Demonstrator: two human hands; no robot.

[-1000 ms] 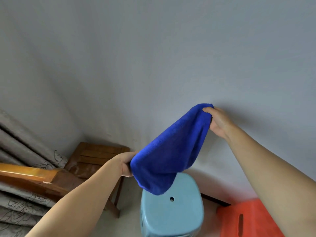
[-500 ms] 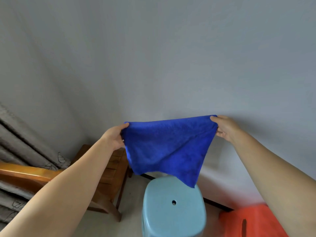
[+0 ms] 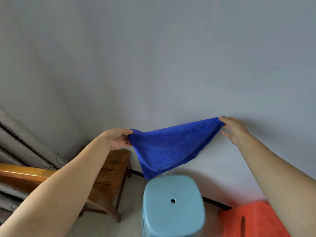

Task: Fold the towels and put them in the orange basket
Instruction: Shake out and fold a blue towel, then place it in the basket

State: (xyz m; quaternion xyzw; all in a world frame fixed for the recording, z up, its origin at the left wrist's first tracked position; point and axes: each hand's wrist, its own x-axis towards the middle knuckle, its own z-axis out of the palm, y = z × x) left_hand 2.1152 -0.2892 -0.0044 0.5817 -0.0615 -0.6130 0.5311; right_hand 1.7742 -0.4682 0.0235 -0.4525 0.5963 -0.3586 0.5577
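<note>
Against grey wall (image 3: 153, 65), towel (image 3: 171, 147) between fingers (image 3: 222, 119).

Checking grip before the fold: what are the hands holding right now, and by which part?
Both hold the blue towel, stretched in the air above the light blue stool. The left hand pinches one top corner, the right hand the other.

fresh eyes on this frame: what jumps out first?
The blue towel, stretched in mid-air between both hands against the grey wall: left hand pinches one corner, right hand the other, higher one. Below its hanging tip stands a light blue stool with a hole in its seat. The orange basket shows at the bottom right.
</note>
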